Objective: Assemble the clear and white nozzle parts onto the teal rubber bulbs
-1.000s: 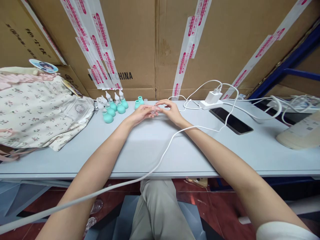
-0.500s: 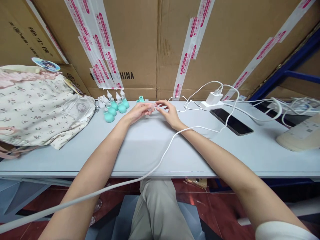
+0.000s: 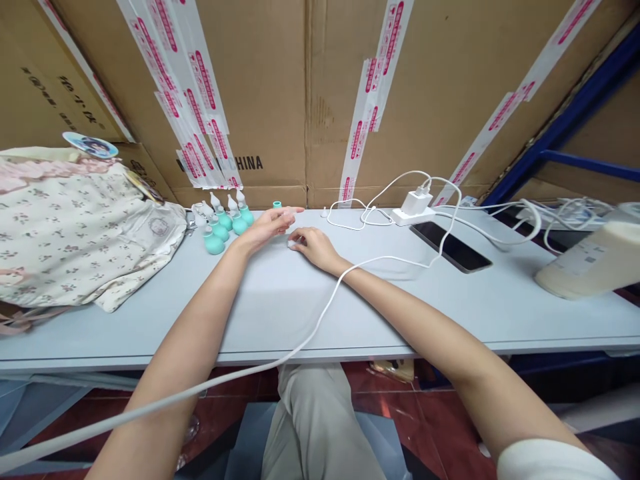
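Note:
My left hand (image 3: 270, 227) hovers over the back of the table, index finger stretched rightward and the other fingers bent. A pale, see-through bit seems to sit between its fingers, too small to make out. Close by on the right, my right hand (image 3: 315, 247) is low over the tabletop, its fingertips pinched on a small whitish piece (image 3: 291, 245). Several teal squeeze bulbs (image 3: 213, 243) with clear tips stand left of my left hand. Another teal bulb (image 3: 277, 204) shows partly behind that hand. A small clear tip (image 3: 325, 213) stands near the back edge.
A white cable (image 3: 320, 320) crosses in front of me over my right forearm. To the right lie a power adapter on a strip (image 3: 413, 215), a phone (image 3: 450, 247) and a whitish container (image 3: 585, 267). A floral bag (image 3: 90, 233) fills the left; cardboard (image 3: 270, 87) walls the back.
My hands were together at a clear piece; now they are apart. The right hand has come down and nearer with a small whitish piece. The camera view has shifted slightly.

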`<action>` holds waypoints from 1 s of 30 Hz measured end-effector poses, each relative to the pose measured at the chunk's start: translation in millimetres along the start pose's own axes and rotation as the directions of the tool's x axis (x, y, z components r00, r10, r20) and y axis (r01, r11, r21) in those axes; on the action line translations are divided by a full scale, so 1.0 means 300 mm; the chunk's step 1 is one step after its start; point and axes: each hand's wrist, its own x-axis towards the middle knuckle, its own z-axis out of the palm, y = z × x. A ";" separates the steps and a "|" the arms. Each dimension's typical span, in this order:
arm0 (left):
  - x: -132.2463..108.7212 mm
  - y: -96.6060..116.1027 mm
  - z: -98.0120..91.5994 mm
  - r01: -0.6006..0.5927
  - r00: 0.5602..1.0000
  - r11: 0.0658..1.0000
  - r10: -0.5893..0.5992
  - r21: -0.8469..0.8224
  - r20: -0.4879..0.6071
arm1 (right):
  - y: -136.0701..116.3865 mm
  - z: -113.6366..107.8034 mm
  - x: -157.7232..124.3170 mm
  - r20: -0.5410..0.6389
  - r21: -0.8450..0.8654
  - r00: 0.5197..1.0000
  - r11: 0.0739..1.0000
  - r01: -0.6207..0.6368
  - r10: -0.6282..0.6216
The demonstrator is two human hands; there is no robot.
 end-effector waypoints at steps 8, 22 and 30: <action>0.011 -0.056 0.009 0.036 0.993 0.994 -0.024 0.101 -0.114 | 0.099 -0.058 0.024 -0.270 0.514 0.914 0.848 -0.128 0.302; 0.026 -0.106 0.083 -0.094 0.987 0.960 0.124 0.263 -0.100 | 0.091 -0.091 0.028 -0.168 0.714 0.925 0.690 -0.124 0.340; -0.012 -0.032 0.139 -0.099 0.975 0.892 0.176 0.441 -0.137 | 0.067 -0.133 0.028 -0.093 0.721 0.924 0.665 -0.195 0.372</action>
